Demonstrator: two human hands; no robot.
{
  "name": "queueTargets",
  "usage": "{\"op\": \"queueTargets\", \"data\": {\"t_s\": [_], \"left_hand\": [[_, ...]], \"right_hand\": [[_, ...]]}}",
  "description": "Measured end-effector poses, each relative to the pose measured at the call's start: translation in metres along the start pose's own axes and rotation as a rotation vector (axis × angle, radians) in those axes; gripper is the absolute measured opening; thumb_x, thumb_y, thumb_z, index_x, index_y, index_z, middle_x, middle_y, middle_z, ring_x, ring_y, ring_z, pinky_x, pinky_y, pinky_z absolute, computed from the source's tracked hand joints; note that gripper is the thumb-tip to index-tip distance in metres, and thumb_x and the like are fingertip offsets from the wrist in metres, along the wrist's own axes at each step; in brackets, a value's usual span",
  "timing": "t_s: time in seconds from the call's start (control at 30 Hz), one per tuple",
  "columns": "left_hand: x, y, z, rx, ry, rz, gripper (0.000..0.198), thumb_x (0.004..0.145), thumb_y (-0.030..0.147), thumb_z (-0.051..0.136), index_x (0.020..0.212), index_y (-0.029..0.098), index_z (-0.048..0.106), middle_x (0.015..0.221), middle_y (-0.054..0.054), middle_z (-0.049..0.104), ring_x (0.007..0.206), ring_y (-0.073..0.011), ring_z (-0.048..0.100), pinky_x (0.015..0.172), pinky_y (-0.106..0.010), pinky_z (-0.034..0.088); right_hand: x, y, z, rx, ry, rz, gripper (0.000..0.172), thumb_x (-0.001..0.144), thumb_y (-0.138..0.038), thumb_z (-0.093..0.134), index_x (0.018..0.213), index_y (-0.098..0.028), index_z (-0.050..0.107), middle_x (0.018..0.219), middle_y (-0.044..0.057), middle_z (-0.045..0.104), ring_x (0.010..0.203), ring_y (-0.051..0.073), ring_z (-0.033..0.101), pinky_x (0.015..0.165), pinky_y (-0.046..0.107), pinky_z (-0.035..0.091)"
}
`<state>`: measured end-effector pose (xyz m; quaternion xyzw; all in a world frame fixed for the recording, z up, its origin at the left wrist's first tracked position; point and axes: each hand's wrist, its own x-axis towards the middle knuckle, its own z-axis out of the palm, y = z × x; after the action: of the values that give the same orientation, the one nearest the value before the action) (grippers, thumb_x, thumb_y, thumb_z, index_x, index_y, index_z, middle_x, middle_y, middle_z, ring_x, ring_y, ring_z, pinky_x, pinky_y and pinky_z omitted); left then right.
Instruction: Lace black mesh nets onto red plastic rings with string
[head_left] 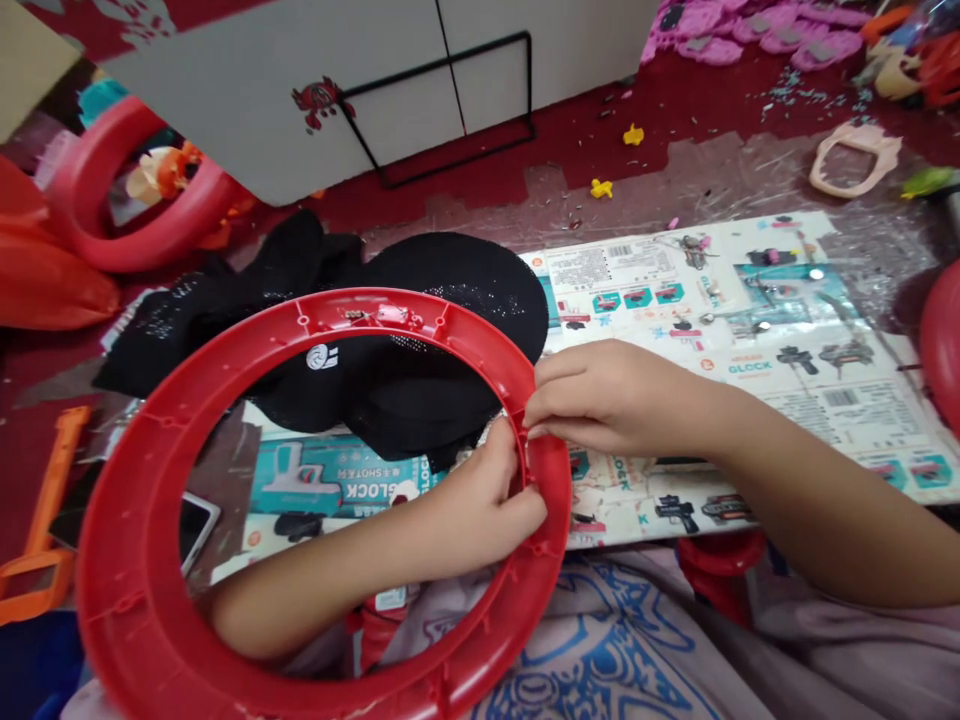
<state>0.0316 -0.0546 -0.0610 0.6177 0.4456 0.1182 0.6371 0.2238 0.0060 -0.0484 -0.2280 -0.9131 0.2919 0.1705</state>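
Observation:
A large red plastic ring is tilted up in front of me, its hollow, ribbed side showing. My left arm passes through its opening, and my left hand is closed round the right part of the rim, with the thumb over the channel. At the same stretch of rim my right hand is pinched closed, fingertips inside the channel. Whatever those fingertips hold is hidden. Higher up in the channel lies a small pinkish piece with metal bits.
Beneath the ring lie a printed cardboard sheet and a black cap-like cloth item. A phone and an orange plastic frame are at left. Another red ring stands behind them. A white cabinet bounds the back.

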Motion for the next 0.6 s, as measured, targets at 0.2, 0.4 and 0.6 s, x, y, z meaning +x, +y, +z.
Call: {"op": "queueTargets", "data": {"t_s": [0.2,0.4,0.6], "left_hand": [[-0.0001,0.0019,0.0002,0.048,-0.031,-0.018,0.037,0.077,0.018,0.049,0.11,0.017,0.034,0.095,-0.004,0.051,0.08,-0.0179,0.053,0.071,-0.035,0.049],[-0.0036,0.0,-0.0006,0.079,-0.092,-0.03,0.033,0.079,0.019,0.046,0.109,0.018,0.032,0.091,-0.004,0.051,0.079,-0.018,0.052,0.07,-0.035,0.048],[-0.0036,0.0004,-0.0007,0.09,-0.075,-0.011,0.024,0.08,0.018,0.047,0.1,0.018,0.035,0.09,-0.003,0.05,0.077,-0.0174,0.051,0.067,-0.034,0.048]], "right_hand": [[0.0025,-0.0006,0.002,0.138,-0.022,0.062,0.018,0.088,-0.014,0.049,0.084,-0.015,0.066,0.088,0.006,0.064,0.079,0.013,0.057,0.069,0.024,0.041],[0.0038,-0.0017,0.001,0.164,-0.039,0.078,0.018,0.086,-0.01,0.05,0.084,-0.014,0.068,0.088,0.006,0.064,0.079,0.013,0.058,0.069,0.024,0.041],[0.0046,-0.0025,0.0018,0.126,-0.015,0.153,0.013,0.08,-0.011,0.057,0.077,-0.014,0.069,0.077,0.003,0.066,0.07,0.012,0.057,0.064,0.023,0.038]]}}
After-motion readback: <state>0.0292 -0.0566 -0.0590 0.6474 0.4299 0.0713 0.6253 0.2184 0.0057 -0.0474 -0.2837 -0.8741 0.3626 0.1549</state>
